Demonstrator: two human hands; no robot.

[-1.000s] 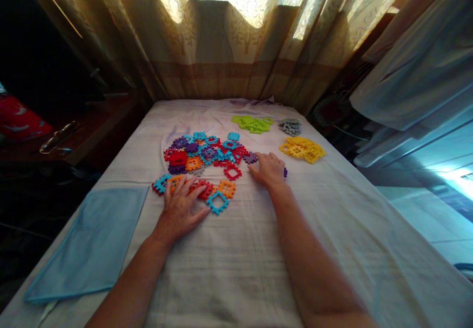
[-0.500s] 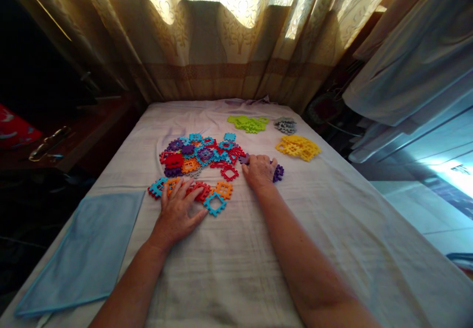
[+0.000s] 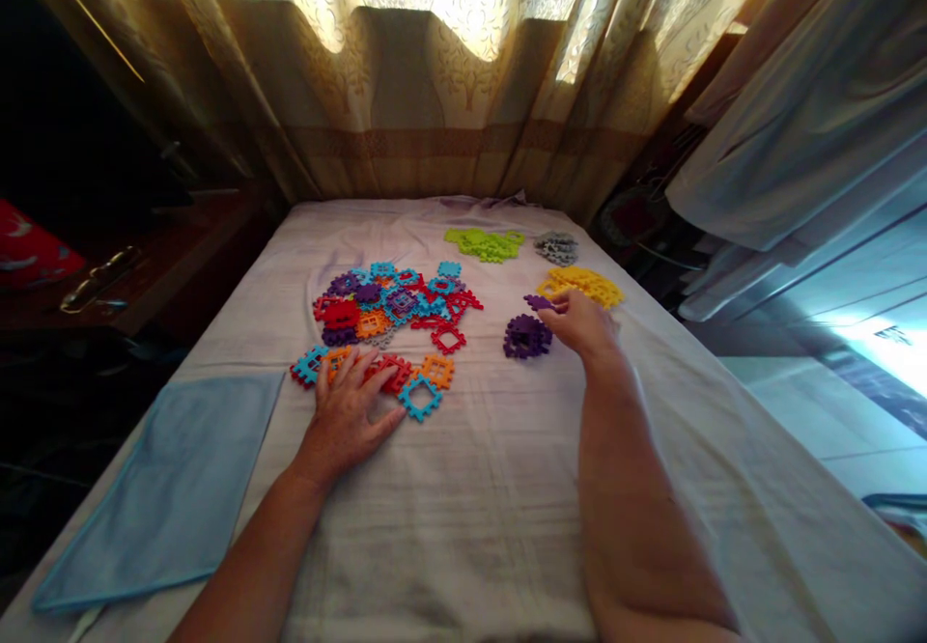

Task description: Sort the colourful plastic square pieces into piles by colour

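Head view, clock laid on the pale sheet (image 3: 456,537) with twelve straight ahead: both forearms (image 3: 641,508) are cut off by the bottom edge. Between eight and nine o'clock lies a blue cloth (image 3: 157,489). At nine, the left hand (image 3: 351,406) rests with fingers spread wide over a row of coloured pieces (image 3: 391,373), hiding part of it; what lies beneath the palm cannot be seen. Toward two, just beyond a dark purple pile (image 3: 527,338), the right hand (image 3: 583,320) pinches a purple piece (image 3: 537,303), whose right edge its fingers cover. At eleven, a mixed heap (image 3: 398,300) overlaps too tightly to count. Between one and two, the right hand partly hides the yellow pile (image 3: 579,284). Farther off are grey pieces (image 3: 556,248) at one and green pieces (image 3: 484,245) at twelve, outlines merging, before a curtain (image 3: 406,83) cropped above.
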